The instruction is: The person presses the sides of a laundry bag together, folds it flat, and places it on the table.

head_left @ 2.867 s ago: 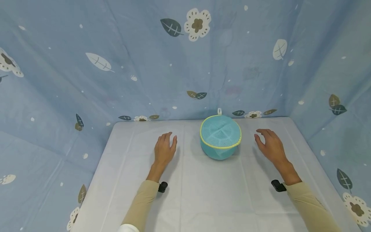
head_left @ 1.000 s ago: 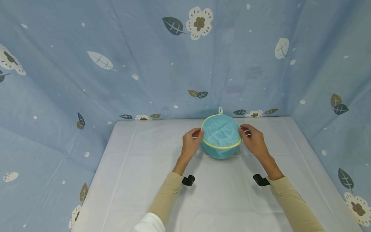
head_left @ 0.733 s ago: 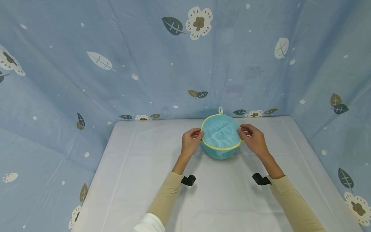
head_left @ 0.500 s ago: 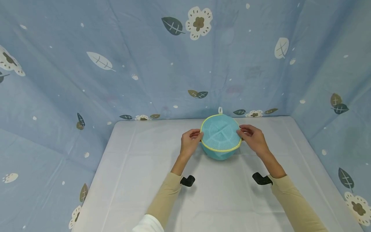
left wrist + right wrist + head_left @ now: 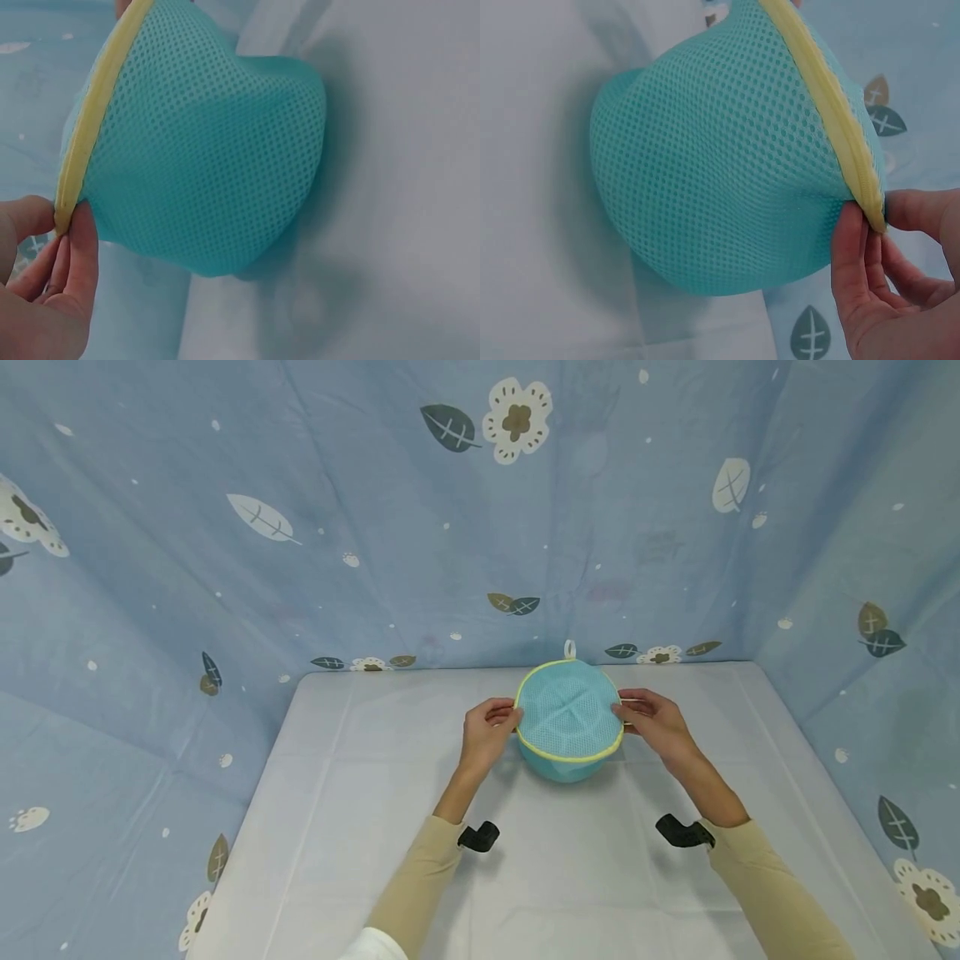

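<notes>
A turquoise mesh laundry bag point(image 5: 568, 714) with a round flat top stands near the back of the table. Yellow trim point(image 5: 88, 124) with a zip runs round its upper rim, and a small white loop point(image 5: 570, 649) sticks up at the back. My left hand point(image 5: 487, 733) pinches the trim on the left side, thumb on top and fingers beneath. On the opposite side my right hand point(image 5: 656, 727) pinches the rim the same way, its thumb against the trim point(image 5: 840, 135) in the right wrist view. The bag's lower body bulges down close over the table.
The table point(image 5: 555, 868) has a white cloth with fold lines. Blue fabric point(image 5: 360, 468) printed with leaves and flowers hangs behind it and along both sides. A black wrist camera point(image 5: 478, 837) juts from the left sleeve, another wrist camera point(image 5: 684, 832) from the right.
Both hands came in from either side and took hold of the bag's rim. Since then the rim has shifted slightly toward me, with less of the lower body showing under it.
</notes>
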